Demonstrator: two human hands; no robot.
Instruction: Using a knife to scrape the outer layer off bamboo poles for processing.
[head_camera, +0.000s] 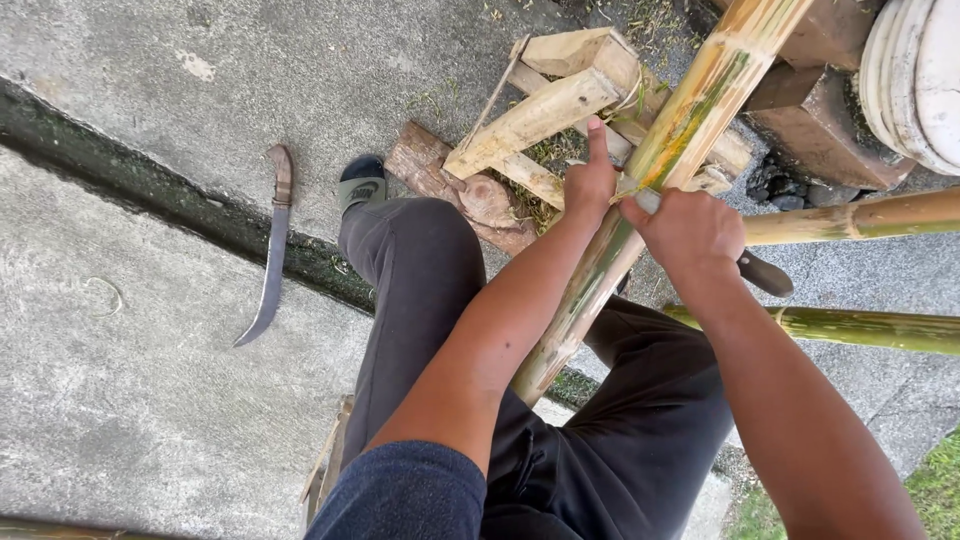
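A long yellow-green bamboo pole (690, 110) slants from between my legs up to the top right. My left hand (588, 182) rests against its left side with the thumb pointing up. My right hand (690, 232) is closed around a knife whose dark handle end (766, 274) sticks out to the right. The blade is hidden under my fingers, pressed against the pole between the two hands. The pole's far end lies over a rough wooden stand (560, 100).
A curved machete (272, 250) lies on the concrete at the left, beside a dark mossy groove (150, 190). Two more bamboo poles (860, 216) (870, 328) stretch to the right. A brown log (450, 180), wooden blocks (820, 120) and white round objects (915, 80) sit at the top.
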